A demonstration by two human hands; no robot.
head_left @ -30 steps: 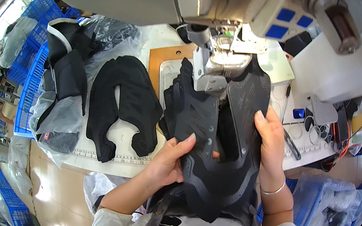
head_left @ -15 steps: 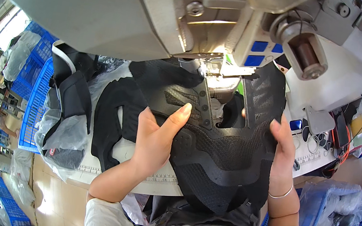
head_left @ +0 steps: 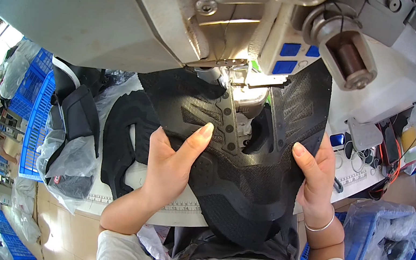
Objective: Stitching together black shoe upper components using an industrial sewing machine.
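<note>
A black shoe upper (head_left: 247, 177) with mesh and smooth panels lies under the lit needle area of the sewing machine (head_left: 101, 15), its near end hanging toward my lap. My left hand (head_left: 173, 160) grips its left side, thumb on top near a row of round eyelet marks, fingers hidden beneath. On the right edge, my right hand (head_left: 319, 175) is closed on the same upper, its thumb pressed on the top face and its fingers underneath. Between the upper's two eyelet strips a gap opens toward the machine's presser foot (head_left: 251, 80).
More black cut pieces (head_left: 120, 140) lie left of the upper on the white table. Beyond them are a clear plastic bag (head_left: 73, 155) and a blue basket (head_left: 34, 129). A brown thread spool (head_left: 347, 59) hangs at upper right. Cables and small tools (head_left: 362, 154) lie to the right.
My right thumb has moved left from the edge onto the upper's top face. The upper's right side has turned and flattened slightly. My left hand keeps its hold. The whole view has shifted a little.
</note>
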